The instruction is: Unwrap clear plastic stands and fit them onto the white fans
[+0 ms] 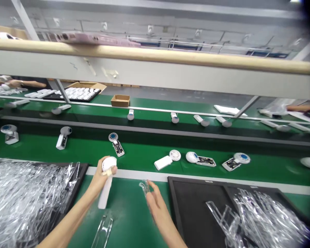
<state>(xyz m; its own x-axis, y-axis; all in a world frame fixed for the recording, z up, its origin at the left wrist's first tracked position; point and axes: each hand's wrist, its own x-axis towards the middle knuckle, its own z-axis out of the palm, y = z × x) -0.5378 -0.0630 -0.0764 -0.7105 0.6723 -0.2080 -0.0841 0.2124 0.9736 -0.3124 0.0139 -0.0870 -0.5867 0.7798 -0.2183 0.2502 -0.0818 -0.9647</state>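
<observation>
My left hand (103, 174) is closed around the neck of a white handheld device (105, 191) with a rounded head; its long handle hangs down over the green bench. In my right hand (156, 203), a clear curved plastic piece (144, 187) is gripped between thumb and fingers, some way right of the device. A clear U-shaped plastic piece (102, 232) lies on the bench below my left hand. Beyond my hands, several similar devices, such as one with its circuit board exposed (118, 148), rest on the green belt.
Clear plastic pieces heap in a dark tray at left (23, 203); more lie in a black tray (193, 203) at right. A beam (155, 55) crosses above the belt. Behind stand a small cardboard box (120, 101) and a tray of white parts. Other people's arms (28, 83) show at both sides.
</observation>
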